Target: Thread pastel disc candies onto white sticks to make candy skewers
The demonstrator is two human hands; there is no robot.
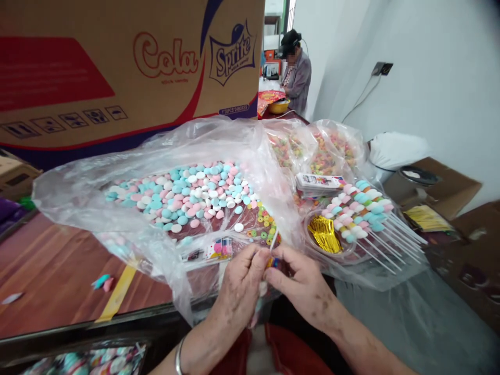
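My left hand [242, 284] and my right hand [302, 284] meet at the table's front edge, fingers closed around one candy skewer. Its white stick [274, 239] points up between them. A small printed label [272, 262] shows at the fingertips. Pale candies in clear wrap hang below my left fingers, partly hidden. Just beyond my hands, pink, blue and white candies [187, 195] lie loose on a clear plastic sheet [128, 156]. Fruit-coloured candy rings [263, 224] are right beside my fingers. To the left are flat printed wrappers [216, 250].
Finished-looking candy skewers [357, 208] lie at the right, by a tub of gold twist ties [325, 234] and a stack of printed cards [319, 182]. A big cardboard box [117, 67] stands behind. Wrapped candies [89, 360] fill a container at lower left. Another person [297, 78] works farther back.
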